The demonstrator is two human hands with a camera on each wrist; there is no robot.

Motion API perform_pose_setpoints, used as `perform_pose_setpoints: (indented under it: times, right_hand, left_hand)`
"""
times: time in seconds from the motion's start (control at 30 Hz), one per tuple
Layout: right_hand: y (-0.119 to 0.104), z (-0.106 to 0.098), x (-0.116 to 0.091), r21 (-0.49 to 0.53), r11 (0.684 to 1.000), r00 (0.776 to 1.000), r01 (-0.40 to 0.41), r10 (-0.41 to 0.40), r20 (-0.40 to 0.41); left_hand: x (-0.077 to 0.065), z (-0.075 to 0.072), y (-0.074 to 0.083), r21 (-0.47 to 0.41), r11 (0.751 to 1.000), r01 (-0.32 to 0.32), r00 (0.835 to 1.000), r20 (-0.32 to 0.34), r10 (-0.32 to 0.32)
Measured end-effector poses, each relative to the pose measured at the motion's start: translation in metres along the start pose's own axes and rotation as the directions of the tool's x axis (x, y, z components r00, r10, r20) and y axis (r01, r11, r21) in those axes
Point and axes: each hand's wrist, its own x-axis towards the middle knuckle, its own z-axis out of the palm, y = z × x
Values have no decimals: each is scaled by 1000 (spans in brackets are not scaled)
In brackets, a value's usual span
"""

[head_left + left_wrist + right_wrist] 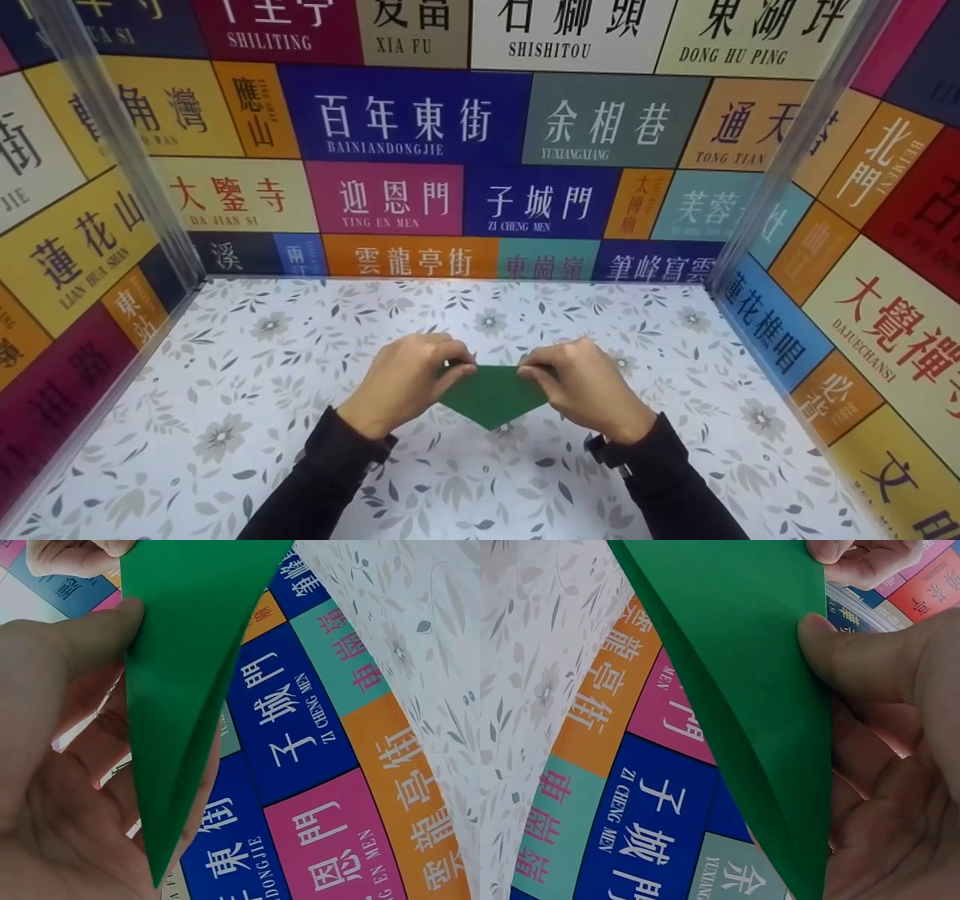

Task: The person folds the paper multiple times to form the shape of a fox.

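Note:
Both hands hold up a green sheet of paper [491,395] folded into a triangle, its long straight edge on top and a corner pointing down. My left hand [409,382] pinches the top edge on the left, thumb on the near face and fingers behind. On the right, my right hand [592,382] pinches the same edge in a mirrored way. In the left wrist view the layers of the folded paper [187,675] part slightly along the slanting side. A similar gap shows along the paper [765,690] in the right wrist view.
Beneath the hands lies a table [300,480] covered in white cloth with a grey leaf and flower print. Panels with coloured Chinese place-name signs [412,116] stand at the back and both sides. Dark sleeves [300,487] cover both forearms.

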Motion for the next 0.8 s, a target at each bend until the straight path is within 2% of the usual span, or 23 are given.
perform_pose_setpoints:
  times: [0.13, 0.27, 0.53, 0.8]
  right_hand:
    - [5, 3, 2, 47, 998, 998, -37, 34, 59]
    - [13, 6, 3, 91, 992, 990, -92, 82, 111]
    - [32, 15, 3, 104, 982, 977, -155, 137, 162]
    - [50, 31, 2, 87, 973, 955, -212, 187, 229]
  left_hand:
    - [0, 1, -7, -61, 997, 43, 998, 51, -40]
    - [0, 5, -16, -119, 987, 111, 989, 115, -98]
    - [0, 20, -33, -181, 957, 228, 958, 217, -187]
    - [-6, 41, -49, -164, 934, 316, 912, 323, -252]
